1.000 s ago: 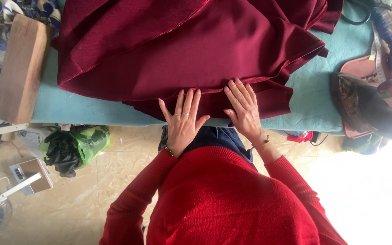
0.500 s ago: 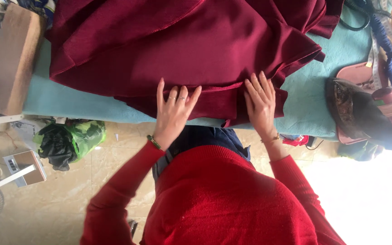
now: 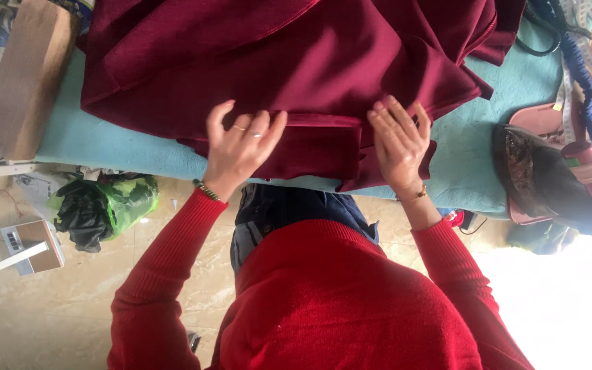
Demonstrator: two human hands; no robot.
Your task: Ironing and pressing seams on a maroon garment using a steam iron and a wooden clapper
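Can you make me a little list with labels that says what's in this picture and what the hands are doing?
left hand: flat on the cloth, fingers spread
right hand: flat on the cloth, by a fold
cloth: dark red, heaped and folded, its edge hanging over the near side of the table
table: covered in teal
block: brown, at the table's left end
bag: green and black, on the floor
shoe: on the right
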